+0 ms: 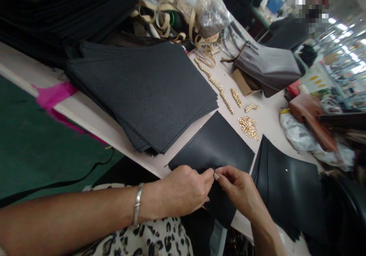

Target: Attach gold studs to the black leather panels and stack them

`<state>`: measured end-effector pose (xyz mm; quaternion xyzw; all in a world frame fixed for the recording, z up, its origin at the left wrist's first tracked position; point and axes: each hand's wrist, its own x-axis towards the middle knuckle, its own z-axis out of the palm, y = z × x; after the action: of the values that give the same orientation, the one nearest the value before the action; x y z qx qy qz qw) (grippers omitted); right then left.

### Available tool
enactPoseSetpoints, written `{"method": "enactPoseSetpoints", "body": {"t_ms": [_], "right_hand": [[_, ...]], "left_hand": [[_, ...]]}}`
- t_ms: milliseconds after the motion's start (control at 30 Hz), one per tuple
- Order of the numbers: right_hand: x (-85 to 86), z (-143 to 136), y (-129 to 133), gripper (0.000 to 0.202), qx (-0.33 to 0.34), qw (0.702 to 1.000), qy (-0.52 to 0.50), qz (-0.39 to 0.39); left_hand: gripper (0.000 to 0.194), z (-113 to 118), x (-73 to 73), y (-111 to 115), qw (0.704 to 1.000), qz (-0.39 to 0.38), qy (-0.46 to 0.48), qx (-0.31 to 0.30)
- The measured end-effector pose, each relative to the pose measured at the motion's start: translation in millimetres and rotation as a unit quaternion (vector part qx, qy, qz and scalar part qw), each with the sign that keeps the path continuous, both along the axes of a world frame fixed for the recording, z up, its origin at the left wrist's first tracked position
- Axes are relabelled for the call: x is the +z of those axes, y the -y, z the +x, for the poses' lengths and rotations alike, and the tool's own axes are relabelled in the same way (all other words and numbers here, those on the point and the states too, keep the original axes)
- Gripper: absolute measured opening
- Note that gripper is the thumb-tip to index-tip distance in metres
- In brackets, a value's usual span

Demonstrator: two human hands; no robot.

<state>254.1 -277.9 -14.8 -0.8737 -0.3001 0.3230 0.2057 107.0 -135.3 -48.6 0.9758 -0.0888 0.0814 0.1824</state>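
Note:
A smooth black leather panel [217, 141] lies at the table's front edge, partly under both hands. My left hand [187, 191], with a silver bangle at the wrist, is closed, its fingertips pinched over the panel. Meeting it tip to tip, my right hand [236, 185] is also in a pinch. Whatever sits between the fingertips is too small to make out. Beyond the panel is a loose heap of small gold metal pieces [248, 128], with rows of similar pieces [217, 85] behind it.
Stacked textured black panels [154, 92] lie to the left, and more smooth black panels [291, 183], one with a small gold dot, to the right. Farther back are a grey bag [265, 65], a brown leather piece [313, 115] and plastic bags [210, 10]. A pink strip [57, 95] wraps the table edge.

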Motion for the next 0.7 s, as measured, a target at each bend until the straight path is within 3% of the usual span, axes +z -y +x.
{"method": "enactPoseSetpoints", "body": {"t_ms": [167, 333, 700], "right_hand": [[-1.8, 2.7, -3.8, 0.025, 0.002, 1.000, 0.006, -0.021], [-4.5, 11.7, -7.7, 0.024, -0.021, 0.997, -0.050, -0.053], [-4.3, 31.5, -23.8, 0.007, -0.037, 0.983, -0.097, -0.152]], "left_hand": [[0.039, -1.1, -1.2, -0.9, 1.000, -0.001, 0.008, -0.004], [0.034, -1.5, -0.7, -1.9, 1.000, -0.009, 0.009, -0.011], [0.035, -0.4, -7.3, -2.5, 0.999, -0.014, -0.009, -0.036]]}}
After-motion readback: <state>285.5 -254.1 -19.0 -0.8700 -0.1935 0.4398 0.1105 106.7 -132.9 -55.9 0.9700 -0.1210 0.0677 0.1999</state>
